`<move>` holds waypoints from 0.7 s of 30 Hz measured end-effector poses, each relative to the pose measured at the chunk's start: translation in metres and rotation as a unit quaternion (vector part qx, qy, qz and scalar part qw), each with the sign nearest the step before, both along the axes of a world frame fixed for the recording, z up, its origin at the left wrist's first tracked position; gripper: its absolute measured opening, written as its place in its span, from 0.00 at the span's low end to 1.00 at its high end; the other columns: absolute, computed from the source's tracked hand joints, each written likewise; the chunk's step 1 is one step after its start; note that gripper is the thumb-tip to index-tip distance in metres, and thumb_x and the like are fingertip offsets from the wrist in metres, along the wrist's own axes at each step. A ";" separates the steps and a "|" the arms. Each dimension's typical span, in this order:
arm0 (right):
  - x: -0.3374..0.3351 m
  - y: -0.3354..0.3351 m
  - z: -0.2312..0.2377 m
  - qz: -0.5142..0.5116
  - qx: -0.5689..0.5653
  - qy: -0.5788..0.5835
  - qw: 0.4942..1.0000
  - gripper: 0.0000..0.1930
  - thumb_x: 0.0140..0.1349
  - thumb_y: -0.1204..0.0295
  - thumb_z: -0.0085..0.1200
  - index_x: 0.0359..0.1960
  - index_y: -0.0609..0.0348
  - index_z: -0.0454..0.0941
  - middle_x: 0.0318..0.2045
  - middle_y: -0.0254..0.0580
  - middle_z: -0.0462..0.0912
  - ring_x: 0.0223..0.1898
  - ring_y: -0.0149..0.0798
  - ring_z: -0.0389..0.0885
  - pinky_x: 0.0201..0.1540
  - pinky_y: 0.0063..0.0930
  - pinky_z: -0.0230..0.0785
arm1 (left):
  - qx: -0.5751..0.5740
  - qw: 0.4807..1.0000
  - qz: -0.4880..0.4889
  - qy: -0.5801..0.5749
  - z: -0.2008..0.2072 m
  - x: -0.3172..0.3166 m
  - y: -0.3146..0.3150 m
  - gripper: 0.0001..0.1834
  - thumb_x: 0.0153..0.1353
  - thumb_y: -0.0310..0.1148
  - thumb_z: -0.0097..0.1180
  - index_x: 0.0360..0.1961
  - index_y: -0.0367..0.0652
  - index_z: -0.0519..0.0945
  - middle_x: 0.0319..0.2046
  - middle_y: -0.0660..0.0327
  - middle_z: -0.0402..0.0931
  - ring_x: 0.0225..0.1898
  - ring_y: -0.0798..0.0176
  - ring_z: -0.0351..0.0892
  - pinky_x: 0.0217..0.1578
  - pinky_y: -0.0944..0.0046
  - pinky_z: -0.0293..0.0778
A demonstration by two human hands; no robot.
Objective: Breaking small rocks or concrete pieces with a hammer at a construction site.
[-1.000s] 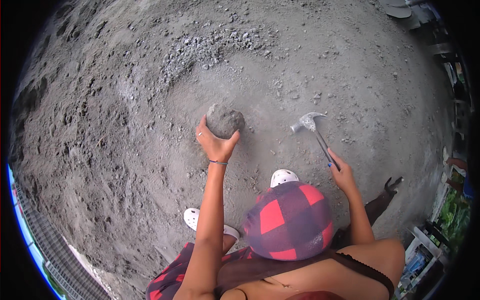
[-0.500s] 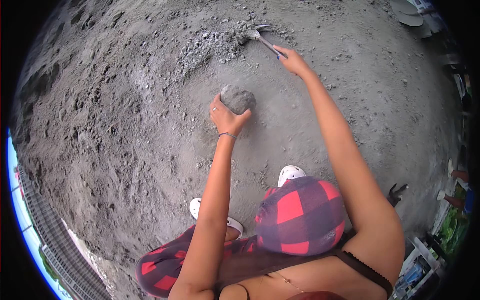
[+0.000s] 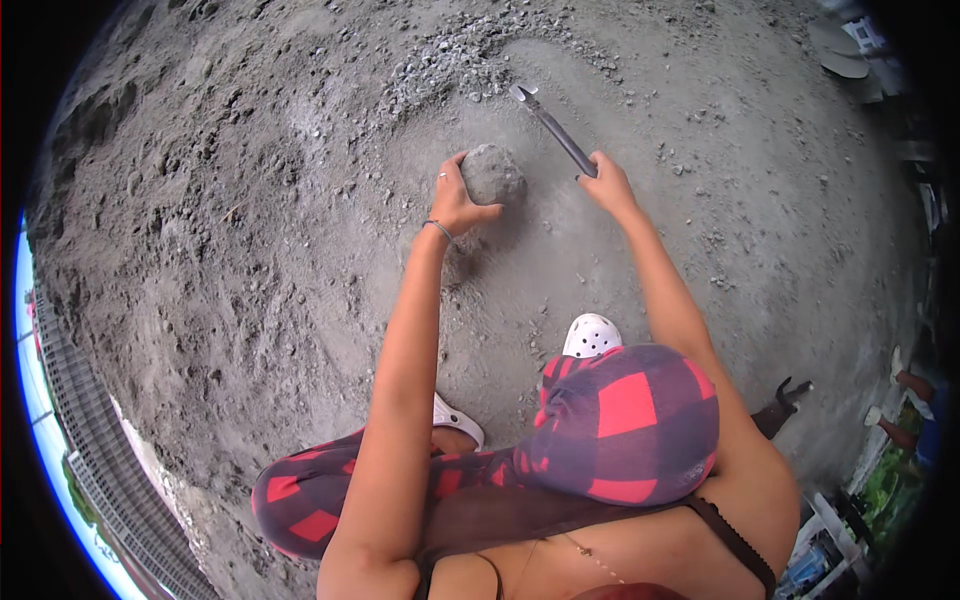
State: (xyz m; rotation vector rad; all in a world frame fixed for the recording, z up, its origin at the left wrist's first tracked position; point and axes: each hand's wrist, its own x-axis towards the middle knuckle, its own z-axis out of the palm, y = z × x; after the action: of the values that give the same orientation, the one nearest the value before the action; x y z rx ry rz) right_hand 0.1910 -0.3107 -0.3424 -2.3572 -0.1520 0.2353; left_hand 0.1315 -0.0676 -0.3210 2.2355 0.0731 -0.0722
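My left hand (image 3: 458, 207) is wrapped round the near left side of a roundish grey rock (image 3: 495, 175), thumb and fingers spread against it. A ring and a thin bracelet show on this hand and wrist. My right hand (image 3: 607, 188) grips the end of a dark-handled hammer (image 3: 560, 138). The hammer's metal head points away from me, beyond the rock and to its right, apart from it. Whether the rock rests on the ground or is slightly raised, I cannot tell.
A band of broken grey gravel (image 3: 440, 75) lies beyond the rock on dusty ground. A white clog (image 3: 592, 336) is on my foot nearby. A dark pronged object (image 3: 790, 393) lies at right, and another person's legs (image 3: 912, 385) show at the right rim.
The hammer has come back toward me, its head leaving the gravel. In the picture, the rock and my left hand sit slightly farther up and right. My grip on both things remains.
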 end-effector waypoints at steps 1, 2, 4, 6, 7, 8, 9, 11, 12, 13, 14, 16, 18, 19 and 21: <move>-0.005 0.001 0.013 -0.003 0.018 0.016 1.000 0.13 0.46 0.66 0.50 0.30 0.63 0.70 0.20 0.48 0.75 0.25 0.45 0.75 0.29 0.34 0.64 | 0.021 1.000 0.001 0.005 0.000 0.001 -0.002 0.50 0.21 0.41 0.65 0.49 0.32 0.55 0.43 0.45 0.59 0.47 0.47 0.59 0.50 0.60 0.57; -0.010 0.000 0.029 -0.007 0.034 0.034 0.999 0.14 0.48 0.64 0.51 0.30 0.63 0.69 0.19 0.46 0.74 0.22 0.41 0.74 0.27 0.31 0.63 | 0.041 0.999 0.001 0.012 -0.002 0.000 -0.005 0.50 0.22 0.42 0.65 0.49 0.33 0.55 0.43 0.45 0.59 0.46 0.47 0.59 0.50 0.59 0.57; -0.024 0.010 0.073 -0.021 0.107 0.050 0.993 0.14 0.50 0.62 0.49 0.29 0.63 0.69 0.17 0.42 0.72 0.19 0.35 0.71 0.24 0.27 0.61 | 0.088 0.995 0.031 -0.026 -0.006 -0.005 -0.014 0.50 0.22 0.42 0.65 0.49 0.33 0.55 0.42 0.45 0.59 0.46 0.47 0.59 0.49 0.59 0.57; -0.036 0.019 0.116 -0.022 0.249 0.059 0.966 0.15 0.55 0.61 0.44 0.27 0.62 0.69 0.14 0.34 0.67 0.16 0.25 0.64 0.19 0.19 0.56 | 0.142 0.986 0.071 -0.049 -0.012 -0.016 -0.017 0.49 0.23 0.43 0.64 0.49 0.33 0.55 0.42 0.46 0.60 0.46 0.47 0.59 0.49 0.58 0.57; -0.039 0.014 0.142 -0.014 0.307 0.038 0.951 0.15 0.57 0.60 0.42 0.26 0.62 0.69 0.13 0.30 0.65 0.15 0.21 0.60 0.17 0.16 0.53 | 0.143 0.983 0.098 -0.064 -0.009 -0.016 -0.026 0.48 0.24 0.43 0.64 0.48 0.33 0.55 0.42 0.46 0.60 0.46 0.48 0.59 0.48 0.58 0.57; -0.044 0.016 0.160 -0.004 0.305 0.044 0.951 0.15 0.57 0.60 0.42 0.26 0.62 0.69 0.13 0.30 0.65 0.15 0.21 0.60 0.17 0.16 0.53 | 0.151 0.977 0.128 -0.077 -0.007 -0.018 -0.028 0.48 0.24 0.43 0.64 0.48 0.33 0.56 0.42 0.46 0.60 0.46 0.48 0.59 0.47 0.57 0.58; -0.049 0.017 0.178 0.010 0.318 -0.032 0.947 0.14 0.58 0.61 0.40 0.27 0.62 0.68 0.13 0.27 0.63 0.14 0.20 0.58 0.16 0.15 0.51 | 0.143 0.976 0.148 -0.069 -0.004 -0.018 -0.033 0.47 0.24 0.43 0.64 0.47 0.33 0.56 0.41 0.47 0.60 0.45 0.48 0.59 0.46 0.56 0.58; -0.053 0.023 0.181 0.034 0.329 -0.103 0.938 0.14 0.59 0.63 0.39 0.27 0.62 0.67 0.13 0.25 0.62 0.14 0.19 0.56 0.15 0.14 0.49 | 0.153 0.974 0.157 -0.063 -0.003 -0.017 -0.038 0.48 0.24 0.44 0.64 0.48 0.33 0.56 0.42 0.47 0.60 0.45 0.48 0.59 0.46 0.57 0.58; -0.057 0.032 0.170 0.023 0.360 -0.126 0.924 0.13 0.59 0.63 0.39 0.28 0.62 0.67 0.13 0.25 0.62 0.14 0.19 0.57 0.15 0.14 0.50 | 0.169 0.971 0.159 -0.058 -0.002 -0.019 -0.036 0.48 0.24 0.44 0.64 0.48 0.34 0.56 0.42 0.48 0.60 0.45 0.48 0.59 0.46 0.57 0.58; -0.063 0.039 0.159 0.010 0.388 -0.151 0.909 0.13 0.60 0.63 0.38 0.29 0.62 0.66 0.13 0.25 0.62 0.15 0.19 0.58 0.15 0.14 0.50 | 0.166 0.972 0.158 -0.051 0.000 -0.019 -0.034 0.48 0.24 0.44 0.64 0.48 0.34 0.56 0.42 0.49 0.60 0.45 0.49 0.59 0.46 0.57 0.58; -0.067 0.039 0.143 -0.003 0.359 -0.125 0.925 0.12 0.59 0.64 0.38 0.29 0.62 0.66 0.12 0.32 0.64 0.14 0.24 0.61 0.16 0.17 0.53 | 0.158 0.973 0.162 -0.052 0.001 -0.018 -0.038 0.48 0.24 0.44 0.64 0.48 0.34 0.56 0.42 0.49 0.60 0.45 0.49 0.59 0.46 0.57 0.58; -0.076 0.034 0.086 0.014 0.127 -0.119 0.985 0.13 0.58 0.64 0.39 0.28 0.63 0.65 0.12 0.45 0.65 0.15 0.36 0.66 0.18 0.28 0.58 | 0.158 0.974 0.156 -0.046 0.003 -0.014 -0.043 0.48 0.24 0.44 0.64 0.48 0.35 0.56 0.42 0.48 0.60 0.45 0.49 0.59 0.47 0.57 0.58; -0.086 0.029 0.043 0.028 0.041 -0.085 0.995 0.14 0.58 0.63 0.40 0.27 0.64 0.65 0.13 0.48 0.66 0.15 0.39 0.66 0.19 0.31 0.59 | 0.148 0.977 0.150 -0.028 0.007 -0.014 -0.050 0.48 0.23 0.44 0.64 0.48 0.35 0.56 0.42 0.48 0.60 0.45 0.49 0.59 0.47 0.57 0.57; -0.084 0.032 0.037 0.001 0.070 0.015 0.997 0.15 0.58 0.62 0.39 0.25 0.64 0.65 0.13 0.46 0.66 0.15 0.37 0.66 0.20 0.31 0.59 | 0.142 0.979 0.144 -0.010 0.006 -0.012 -0.049 0.49 0.23 0.43 0.65 0.49 0.35 0.56 0.42 0.48 0.60 0.45 0.49 0.59 0.47 0.58 0.57; -0.070 0.021 0.031 -0.027 0.093 0.110 0.989 0.16 0.58 0.61 0.39 0.23 0.63 0.66 0.12 0.44 0.67 0.15 0.36 0.66 0.20 0.31 0.59 | 0.141 0.977 0.154 -0.041 0.004 -0.004 -0.051 0.48 0.23 0.44 0.65 0.48 0.35 0.56 0.41 0.48 0.60 0.44 0.48 0.59 0.46 0.57 0.58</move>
State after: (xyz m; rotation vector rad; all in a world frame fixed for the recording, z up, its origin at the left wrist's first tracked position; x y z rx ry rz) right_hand 0.1208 -0.2893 -0.3116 -2.1301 -0.0020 0.4343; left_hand 0.1277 -0.1183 -0.3170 2.4777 0.4050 0.2111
